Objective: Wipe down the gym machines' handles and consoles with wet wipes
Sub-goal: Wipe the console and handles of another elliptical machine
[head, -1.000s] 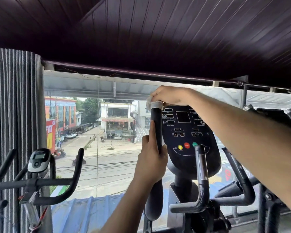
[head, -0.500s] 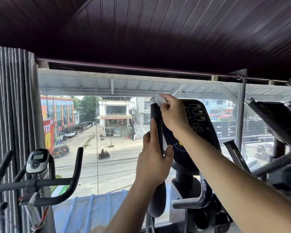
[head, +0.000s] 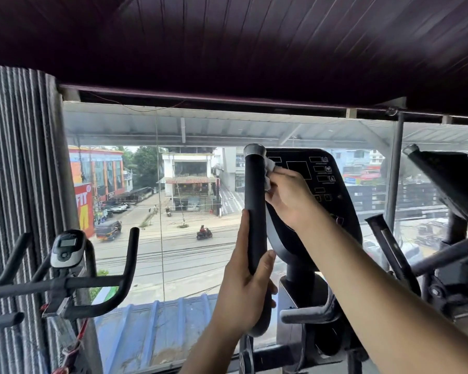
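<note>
My right hand has slid down off the cap of the handle since half a second ago and is now working the upper shaft from the right side. The handle is standing upright at centre frame, a black padded tube with a grey cap on top, just left of the console and partly covering its left edge. I am pinching a crumpled white wipe in my curled right fingers and pressing it against the handle's side. My left hand is gripping the handle lower down, thumb lying up along the left of the tube and fingers wrapping round the right. The console is a dark oval panel with small outlined windows and icons. To the far left a bike with a small grey display is sitting before a striped curtain. Beyond the window a motorbike is crossing the street.
</note>
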Demonstrator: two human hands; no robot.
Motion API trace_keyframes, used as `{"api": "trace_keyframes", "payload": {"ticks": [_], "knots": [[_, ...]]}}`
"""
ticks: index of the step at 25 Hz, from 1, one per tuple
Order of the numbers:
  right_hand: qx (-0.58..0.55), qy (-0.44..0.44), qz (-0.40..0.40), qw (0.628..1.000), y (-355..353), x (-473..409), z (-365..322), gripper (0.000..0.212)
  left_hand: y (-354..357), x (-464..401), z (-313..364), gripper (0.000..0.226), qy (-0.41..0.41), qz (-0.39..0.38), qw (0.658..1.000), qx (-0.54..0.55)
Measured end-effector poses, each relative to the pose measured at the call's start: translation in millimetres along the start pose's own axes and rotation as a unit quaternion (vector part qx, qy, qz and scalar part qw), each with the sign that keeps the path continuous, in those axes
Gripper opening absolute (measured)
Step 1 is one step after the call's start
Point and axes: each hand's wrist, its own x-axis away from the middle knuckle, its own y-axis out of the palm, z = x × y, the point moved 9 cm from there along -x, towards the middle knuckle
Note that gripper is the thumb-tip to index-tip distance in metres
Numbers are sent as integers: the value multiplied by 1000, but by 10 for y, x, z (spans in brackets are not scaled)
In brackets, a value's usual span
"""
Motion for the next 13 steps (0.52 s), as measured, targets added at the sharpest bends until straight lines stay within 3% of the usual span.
{"api": "trace_keyframes", "payload": {"ticks": [3,5,10,13], "knots": [[-94,50,-29,994,133,29,159,31,-15,-6,-22,73,3,8,1000,-10],[-85,74,-52,992,79,166,256,35,-21,22,0,72,11,13,1000,-4],[-58,21,-50,997,-21,124,212,28,8,115,-79,70,-12,-1,998,67],[-182,67,-69,978,229,8,257,28,19,144,-119,72,-23,-3,997,79]]}}
